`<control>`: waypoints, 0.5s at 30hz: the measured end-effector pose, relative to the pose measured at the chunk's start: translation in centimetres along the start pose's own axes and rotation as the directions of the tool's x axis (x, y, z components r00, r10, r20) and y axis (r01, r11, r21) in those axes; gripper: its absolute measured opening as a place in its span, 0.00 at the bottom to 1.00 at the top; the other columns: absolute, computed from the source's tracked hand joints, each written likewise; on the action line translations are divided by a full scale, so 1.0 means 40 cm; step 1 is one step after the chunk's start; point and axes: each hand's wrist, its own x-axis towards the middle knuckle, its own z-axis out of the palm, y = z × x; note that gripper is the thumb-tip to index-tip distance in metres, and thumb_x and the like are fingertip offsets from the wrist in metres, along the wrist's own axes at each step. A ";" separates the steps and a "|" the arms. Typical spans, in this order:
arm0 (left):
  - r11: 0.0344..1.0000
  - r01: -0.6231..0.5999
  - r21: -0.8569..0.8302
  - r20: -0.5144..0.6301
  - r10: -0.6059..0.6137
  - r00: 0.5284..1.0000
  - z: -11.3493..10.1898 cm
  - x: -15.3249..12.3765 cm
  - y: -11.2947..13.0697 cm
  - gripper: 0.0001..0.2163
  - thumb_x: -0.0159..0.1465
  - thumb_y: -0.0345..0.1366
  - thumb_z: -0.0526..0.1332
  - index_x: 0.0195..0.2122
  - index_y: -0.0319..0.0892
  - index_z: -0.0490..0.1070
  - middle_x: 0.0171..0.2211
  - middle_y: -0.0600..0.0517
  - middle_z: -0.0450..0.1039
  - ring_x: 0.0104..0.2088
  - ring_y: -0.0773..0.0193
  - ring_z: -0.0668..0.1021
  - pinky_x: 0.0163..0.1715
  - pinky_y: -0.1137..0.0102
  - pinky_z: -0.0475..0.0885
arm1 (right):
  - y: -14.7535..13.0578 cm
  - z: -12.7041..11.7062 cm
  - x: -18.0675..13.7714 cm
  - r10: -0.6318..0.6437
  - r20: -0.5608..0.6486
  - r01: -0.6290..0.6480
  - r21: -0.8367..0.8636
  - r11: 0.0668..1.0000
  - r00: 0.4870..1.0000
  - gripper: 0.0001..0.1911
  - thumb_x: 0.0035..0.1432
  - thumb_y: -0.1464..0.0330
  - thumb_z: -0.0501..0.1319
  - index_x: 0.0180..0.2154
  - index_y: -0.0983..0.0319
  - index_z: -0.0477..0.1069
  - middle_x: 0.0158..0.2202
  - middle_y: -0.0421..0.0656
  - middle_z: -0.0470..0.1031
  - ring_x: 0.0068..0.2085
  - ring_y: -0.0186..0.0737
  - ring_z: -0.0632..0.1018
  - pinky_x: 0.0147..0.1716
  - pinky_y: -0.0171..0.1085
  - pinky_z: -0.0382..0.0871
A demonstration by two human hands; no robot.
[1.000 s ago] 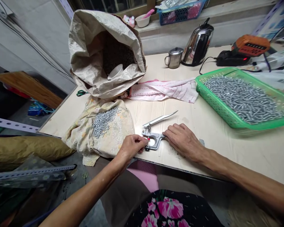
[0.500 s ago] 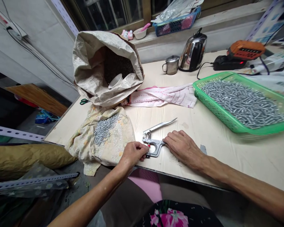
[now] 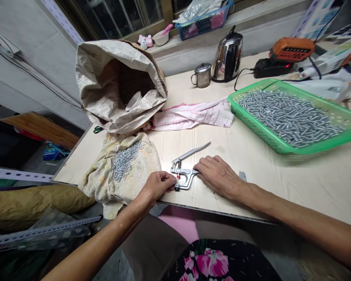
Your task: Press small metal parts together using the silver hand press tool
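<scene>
A pair of silver snap-fastener pliers (image 3: 190, 179) lies near the table's front edge, its upper handle raised and its jaw apart. My right hand (image 3: 218, 176) is closed around the lower handle, resting on the table. Fingers pinched, my left hand (image 3: 155, 186) is at the left side of the jaw, close to a small red part and the black lower die. Whatever is between those fingertips is too small to make out. Left of that hand, a heap of small silver metal pieces (image 3: 125, 160) lies on a patterned yellowish cloth (image 3: 146, 156).
A green basket (image 3: 259, 134) full of similar metal pieces stands at right. Behind are an open woven sack (image 3: 90, 74) with a white scoop (image 3: 133, 101), a pink-white towel (image 3: 193, 115), a lidded metal cup (image 3: 203, 75), a kettle (image 3: 228, 54) and an orange battery (image 3: 292, 49) on a charger.
The whole view has shifted, so the table's things sit a little further left and higher. More of the lower die shows beside my left fingertips. My right hand keeps its hold.
</scene>
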 end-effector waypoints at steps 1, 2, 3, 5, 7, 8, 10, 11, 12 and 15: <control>1.000 -0.008 0.011 -0.015 0.008 1.000 0.002 -0.002 0.000 0.11 0.48 0.40 0.68 0.24 0.38 0.71 0.19 0.54 0.70 0.21 0.71 0.69 0.24 0.76 0.64 | -0.002 -0.001 0.000 0.006 0.009 -0.007 0.007 1.000 1.000 0.03 0.65 0.72 0.56 0.40 0.62 0.68 0.37 0.43 0.70 0.38 0.42 0.66 0.37 0.40 0.53; 1.000 -0.012 0.023 -0.025 0.013 1.000 0.005 -0.003 0.000 0.11 0.48 0.40 0.68 0.23 0.38 0.71 0.18 0.54 0.70 0.21 0.71 0.69 0.24 0.76 0.64 | -0.005 -0.001 -0.001 0.010 0.015 -0.010 0.010 1.000 1.000 0.04 0.65 0.71 0.57 0.42 0.62 0.68 0.38 0.44 0.70 0.39 0.43 0.66 0.37 0.40 0.54; 0.999 -0.011 0.035 -0.031 0.012 0.999 0.007 -0.004 0.000 0.11 0.49 0.40 0.67 0.23 0.37 0.71 0.18 0.54 0.69 0.21 0.71 0.69 0.24 0.75 0.63 | -0.007 0.000 -0.002 0.010 0.017 -0.011 0.011 1.000 1.000 0.05 0.65 0.71 0.57 0.43 0.62 0.68 0.39 0.45 0.70 0.40 0.44 0.66 0.37 0.40 0.54; 0.998 -0.001 0.062 -0.030 0.003 1.000 0.011 -0.005 0.000 0.10 0.49 0.40 0.66 0.23 0.37 0.72 0.18 0.54 0.69 0.20 0.71 0.68 0.23 0.75 0.62 | -0.008 0.007 -0.004 0.005 0.009 -0.005 0.013 1.000 1.000 0.05 0.66 0.73 0.55 0.43 0.63 0.68 0.38 0.45 0.69 0.39 0.44 0.66 0.36 0.40 0.54; 0.996 0.008 0.091 -0.021 -0.007 1.000 0.013 -0.003 0.001 0.10 0.49 0.40 0.66 0.23 0.37 0.72 0.17 0.55 0.68 0.20 0.71 0.67 0.23 0.75 0.60 | -0.006 0.016 -0.006 -0.006 -0.007 0.006 0.039 0.999 1.000 0.08 0.66 0.76 0.52 0.41 0.63 0.69 0.36 0.44 0.69 0.38 0.43 0.65 0.36 0.40 0.55; 0.995 0.011 0.103 -0.012 -0.010 1.000 0.013 -0.001 0.002 0.10 0.49 0.40 0.66 0.22 0.37 0.72 0.17 0.55 0.67 0.20 0.71 0.66 0.22 0.75 0.59 | -0.004 0.021 -0.007 -0.008 -0.017 0.009 0.056 0.998 1.000 0.10 0.67 0.77 0.50 0.40 0.64 0.69 0.36 0.44 0.68 0.37 0.42 0.65 0.36 0.40 0.55; 0.992 0.011 0.125 0.009 -0.012 1.000 0.013 0.003 0.004 0.10 0.49 0.40 0.66 0.21 0.37 0.72 0.16 0.55 0.66 0.19 0.71 0.66 0.21 0.75 0.58 | 0.000 0.027 -0.008 -0.006 -0.041 0.010 0.089 0.996 0.999 0.11 0.67 0.77 0.49 0.39 0.65 0.68 0.35 0.45 0.67 0.37 0.42 0.64 0.36 0.39 0.56; 0.991 0.010 0.133 0.019 -0.013 1.000 0.012 0.005 0.005 0.10 0.49 0.40 0.66 0.21 0.37 0.72 0.16 0.55 0.66 0.19 0.71 0.66 0.21 0.75 0.58 | 0.001 0.029 -0.008 -0.002 -0.055 0.008 0.097 0.995 0.998 0.11 0.68 0.76 0.48 0.38 0.65 0.68 0.35 0.46 0.67 0.37 0.42 0.64 0.37 0.39 0.56; 0.990 0.013 0.138 0.026 -0.017 1.000 0.011 0.007 0.006 0.10 0.49 0.40 0.66 0.21 0.38 0.72 0.16 0.55 0.66 0.19 0.71 0.66 0.21 0.75 0.57 | 0.001 0.030 -0.008 0.000 -0.066 0.006 0.098 0.995 0.998 0.11 0.68 0.76 0.48 0.38 0.65 0.68 0.36 0.46 0.67 0.38 0.42 0.64 0.37 0.39 0.57; 0.990 0.033 0.135 0.040 -0.038 0.998 0.009 0.013 0.009 0.10 0.48 0.40 0.66 0.21 0.38 0.71 0.16 0.55 0.66 0.19 0.71 0.66 0.22 0.75 0.58 | 0.001 0.032 -0.008 -0.010 -0.083 0.018 0.093 0.996 0.997 0.12 0.68 0.76 0.47 0.38 0.66 0.68 0.36 0.47 0.67 0.38 0.43 0.63 0.38 0.40 0.58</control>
